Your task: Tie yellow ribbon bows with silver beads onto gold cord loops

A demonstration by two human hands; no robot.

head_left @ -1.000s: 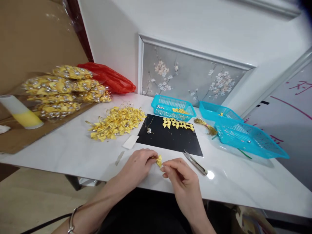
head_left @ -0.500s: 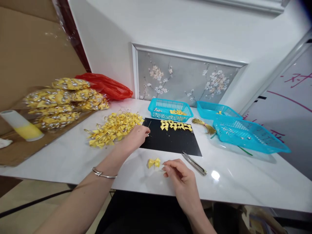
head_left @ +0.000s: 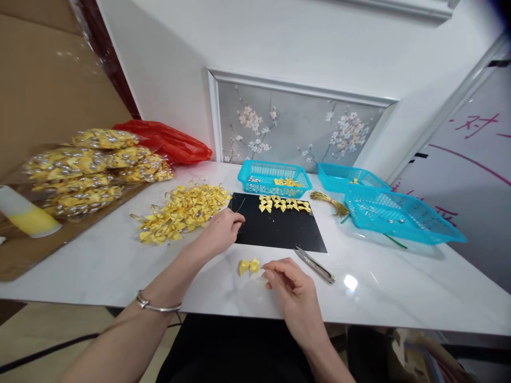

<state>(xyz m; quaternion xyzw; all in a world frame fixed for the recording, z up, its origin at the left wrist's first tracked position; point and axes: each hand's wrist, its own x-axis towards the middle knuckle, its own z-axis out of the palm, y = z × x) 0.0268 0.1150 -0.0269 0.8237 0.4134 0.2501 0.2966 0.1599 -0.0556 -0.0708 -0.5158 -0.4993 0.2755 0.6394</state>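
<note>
My left hand (head_left: 222, 230) is over the left edge of a black mat (head_left: 279, 234), thumb and fingers pinched together; whatever is between them is too small to make out. Thin gold-coloured strands (head_left: 238, 204) lie on the mat just beyond it. Low over the white table, my right hand (head_left: 294, 290) is curled with thumb and fingertips together, and I cannot make out what they pinch. Just left of those fingertips is a yellow ribbon bow (head_left: 249, 266). Several more yellow bows (head_left: 281, 204) lie in rows along the mat's far edge.
Thread snips (head_left: 315, 264) lie right of the mat. A heap of yellow bows (head_left: 186, 210) is at left, beside bagged bows (head_left: 99, 165). Blue baskets (head_left: 275, 173) stand at the back and right (head_left: 403, 215), near a bundle of gold ties (head_left: 330, 202).
The view has shifted slightly. My left hand stays by the mat's left edge; a small shiny bit seen at its fingertips before no longer shows. My right hand keeps its place beside the bow.
</note>
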